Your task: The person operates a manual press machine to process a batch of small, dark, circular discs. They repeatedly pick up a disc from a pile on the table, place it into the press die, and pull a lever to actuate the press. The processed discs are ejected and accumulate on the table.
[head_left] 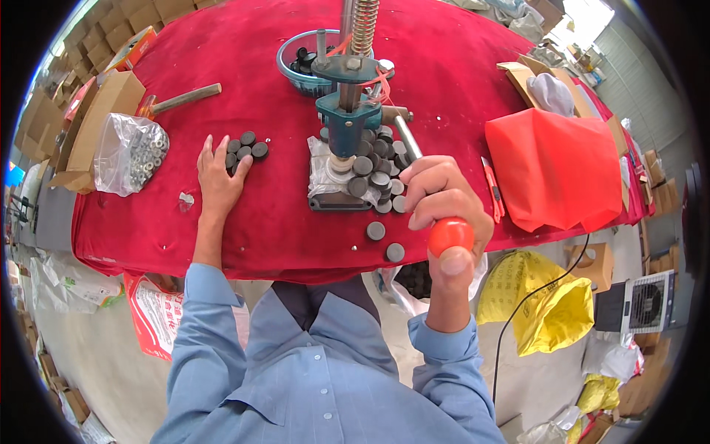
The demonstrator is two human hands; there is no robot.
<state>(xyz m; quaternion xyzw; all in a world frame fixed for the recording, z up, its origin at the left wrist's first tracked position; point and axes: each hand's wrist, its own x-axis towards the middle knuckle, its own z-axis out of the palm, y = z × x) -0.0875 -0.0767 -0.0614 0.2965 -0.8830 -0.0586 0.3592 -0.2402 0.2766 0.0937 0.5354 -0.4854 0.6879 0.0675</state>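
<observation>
My right hand (452,198) is wrapped round the red ball knob (448,234) of a lever (407,138) on a hand press (346,127). The press ram comes down over a pale round piece (340,164) at its base; whether they touch is hard to tell. Around the base's right side lies a pile of black round caps (380,164). Two loose caps (376,231) are nearer the table's front edge. On the left, my left hand (220,181) rests with fingers apart beside a small cluster of black caps (248,138), its thumb at their edge.
A blue basket (283,65) of black parts stands behind the press. Left are a bag of metal washers (133,152), a cardboard box (111,103) and a hammer (186,98). A red utility knife (492,191) and red fabric bag (555,174) lie right on the red tablecloth (285,200).
</observation>
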